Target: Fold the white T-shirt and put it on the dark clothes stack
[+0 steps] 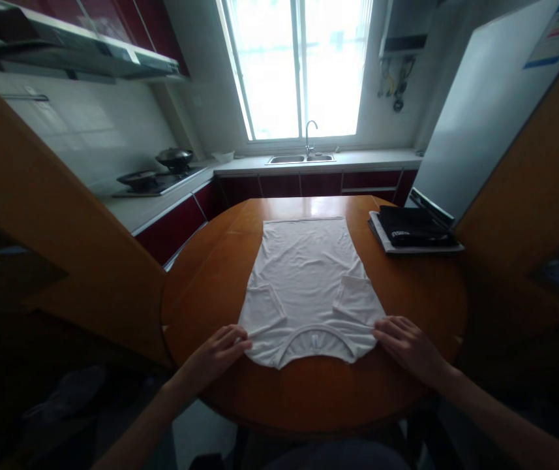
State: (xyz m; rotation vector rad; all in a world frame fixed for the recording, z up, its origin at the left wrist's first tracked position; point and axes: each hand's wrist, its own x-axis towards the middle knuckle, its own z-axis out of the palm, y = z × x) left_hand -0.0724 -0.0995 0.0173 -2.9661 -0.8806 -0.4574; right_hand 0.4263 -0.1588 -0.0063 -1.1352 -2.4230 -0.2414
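Note:
A white T-shirt (308, 267) lies flat on the round wooden table (205, 281), its neckline nearest me and its hem toward the window. Both short sleeves are folded inward over the body. At the left shoulder edge, my left hand (223, 347) pinches the cloth between thumb and fingers. My right hand (404, 339) grips the opposite shoulder edge in the same way, fingers closed together. The fingertips partly hide the cloth they hold.
A stack of folded dark and light clothes (413, 228) sits at the table's far right. Beyond are a sink (301, 158) under the window, a stove with pans (174, 158) at left, and a refrigerator (484, 104) at right.

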